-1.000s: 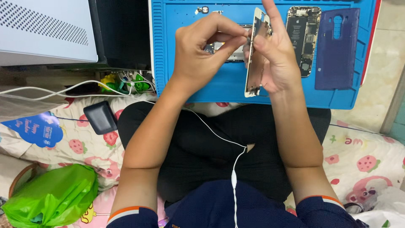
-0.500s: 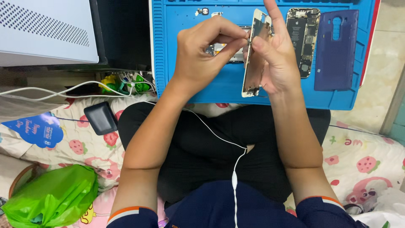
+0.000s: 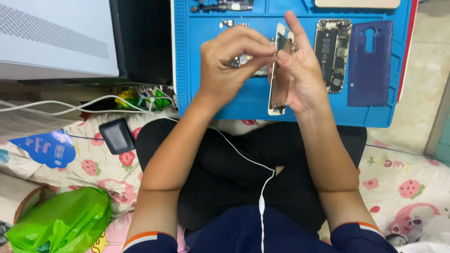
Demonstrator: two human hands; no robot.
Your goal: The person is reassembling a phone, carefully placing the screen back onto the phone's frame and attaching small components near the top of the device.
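My right hand holds a detached phone screen panel upright on its long edge above a blue work mat. My left hand pinches at the panel's upper inner side with thumb and fingertips; whatever small part is between them is hidden. On the mat to the right lies an opened phone body with its insides showing, and beside it a dark blue back cover.
Small loose parts lie at the mat's far edge. A white box-shaped device stands at the left. A white earphone cable runs over my lap. A black charger block, a blue card and a green plastic bag lie on the patterned bedding.
Both hands and the screen panel have shifted slightly lower in view; my left fingers keep working at the panel's upper edge. Nothing was picked up or let go.
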